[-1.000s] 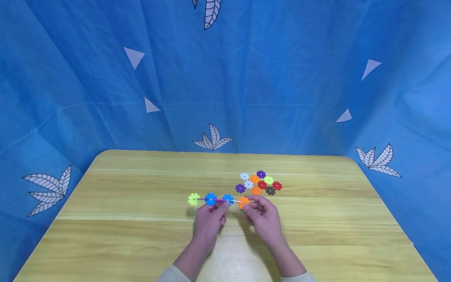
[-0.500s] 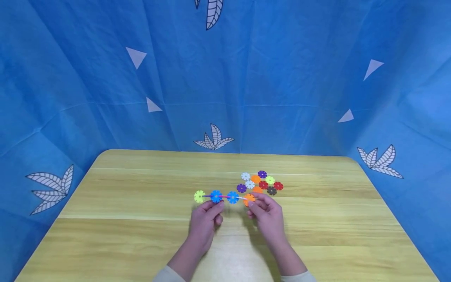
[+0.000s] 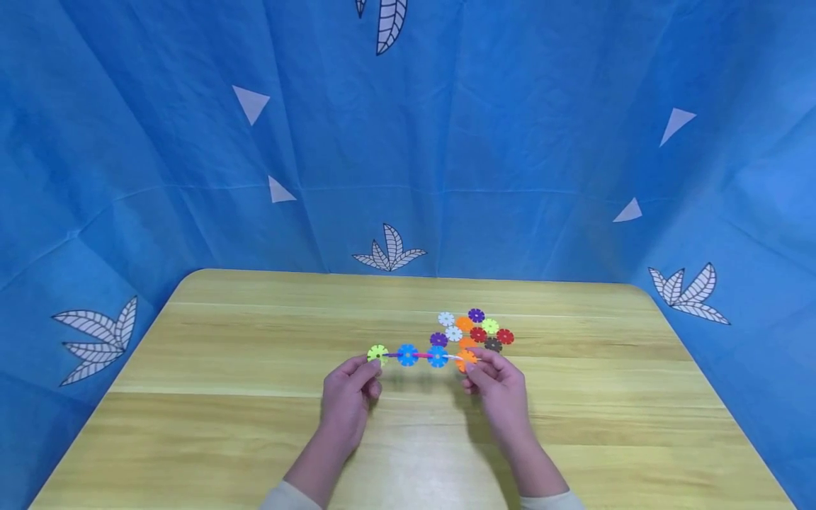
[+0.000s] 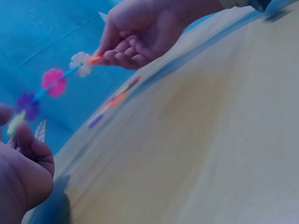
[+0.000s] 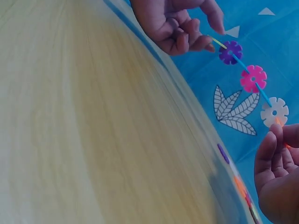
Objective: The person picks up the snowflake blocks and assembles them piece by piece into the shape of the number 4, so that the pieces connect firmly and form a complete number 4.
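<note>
A chain of notched plastic discs hangs between my two hands, above the table. Its discs alternate between facing the head camera and standing edge-on. My left hand (image 3: 346, 402) pinches the yellow-green disc (image 3: 377, 354) at the left end. At the other end, the orange disc (image 3: 467, 360) is pinched by my right hand (image 3: 505, 397). Two blue discs, a left one (image 3: 407, 355) and a right one (image 3: 437, 356), sit between. Both wrist views show the linking discs face-on: a purple disc (image 5: 231, 52), a pink disc (image 5: 253, 79) and a white disc (image 5: 274, 112).
Several loose discs lie flat on the wooden table (image 3: 255, 425) behind my right hand, among them a red disc (image 3: 505, 336), a dark brown disc (image 3: 493, 344) and a white disc (image 3: 445, 319). A blue patterned cloth (image 3: 510, 142) hangs around the table's far and side edges.
My left hand has let go near the blue discs, slid left and taken the yellow-green end disc. The chain has shifted right with my right hand, which keeps its pinch on the orange disc.
</note>
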### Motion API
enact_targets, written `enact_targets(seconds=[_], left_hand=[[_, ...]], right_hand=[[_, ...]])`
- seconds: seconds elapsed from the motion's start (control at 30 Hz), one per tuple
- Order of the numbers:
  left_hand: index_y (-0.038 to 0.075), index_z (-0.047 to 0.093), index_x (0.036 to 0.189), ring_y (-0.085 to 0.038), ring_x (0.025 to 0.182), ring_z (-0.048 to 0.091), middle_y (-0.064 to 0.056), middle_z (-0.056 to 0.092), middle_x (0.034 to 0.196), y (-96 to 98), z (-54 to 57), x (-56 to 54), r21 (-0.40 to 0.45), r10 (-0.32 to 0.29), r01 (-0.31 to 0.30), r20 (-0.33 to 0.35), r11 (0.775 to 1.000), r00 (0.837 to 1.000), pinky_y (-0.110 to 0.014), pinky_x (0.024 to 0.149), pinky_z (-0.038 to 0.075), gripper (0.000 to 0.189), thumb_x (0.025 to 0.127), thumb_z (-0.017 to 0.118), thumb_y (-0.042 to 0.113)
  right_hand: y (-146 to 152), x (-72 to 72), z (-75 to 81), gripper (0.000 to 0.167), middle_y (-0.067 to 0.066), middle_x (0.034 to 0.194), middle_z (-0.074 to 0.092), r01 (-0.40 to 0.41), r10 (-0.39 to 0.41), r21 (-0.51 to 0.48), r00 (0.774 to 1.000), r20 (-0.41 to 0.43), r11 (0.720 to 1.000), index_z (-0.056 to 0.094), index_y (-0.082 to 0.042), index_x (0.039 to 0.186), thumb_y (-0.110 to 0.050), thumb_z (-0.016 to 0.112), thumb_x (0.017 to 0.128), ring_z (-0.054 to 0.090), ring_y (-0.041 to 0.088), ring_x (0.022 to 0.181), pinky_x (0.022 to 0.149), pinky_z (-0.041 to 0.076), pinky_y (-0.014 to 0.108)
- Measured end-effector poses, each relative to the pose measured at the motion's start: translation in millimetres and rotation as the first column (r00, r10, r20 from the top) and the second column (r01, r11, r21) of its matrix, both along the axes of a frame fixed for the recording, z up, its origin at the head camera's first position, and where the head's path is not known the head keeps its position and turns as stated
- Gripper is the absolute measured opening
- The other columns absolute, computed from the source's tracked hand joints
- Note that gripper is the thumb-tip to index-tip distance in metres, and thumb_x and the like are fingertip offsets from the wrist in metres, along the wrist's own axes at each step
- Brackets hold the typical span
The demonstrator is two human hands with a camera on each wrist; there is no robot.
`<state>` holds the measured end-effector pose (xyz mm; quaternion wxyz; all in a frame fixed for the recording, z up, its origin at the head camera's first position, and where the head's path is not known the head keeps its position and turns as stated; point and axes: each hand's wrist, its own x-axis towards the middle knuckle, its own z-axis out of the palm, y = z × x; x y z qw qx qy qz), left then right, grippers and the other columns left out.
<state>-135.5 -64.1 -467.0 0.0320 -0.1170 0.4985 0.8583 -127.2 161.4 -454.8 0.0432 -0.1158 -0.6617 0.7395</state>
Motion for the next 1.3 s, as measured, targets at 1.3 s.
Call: enact_targets(seconds=[1.3], left_hand=[[-0.005, 0.068, 0.098, -0.017, 0.064, 0.056, -0.012, 0.065, 0.086, -23.6, 3.1, -4.0, -0.378, -0.210, 0.189, -0.014, 0.906, 0.978, -0.023, 0.058, 0.051, 0.015, 0.084, 0.074, -0.003]], right_hand=[[3.9, -7.0, 0.7, 0.035, 0.021, 0.100, 0.064, 0.011, -0.011, -0.001, 1.000, 0.026, 1.000, 0.061, -0.002, 0.131, 0.005, 0.059, 0.096, 0.063, 0.018, 0.073, 0.069, 0.057, 0.030]])
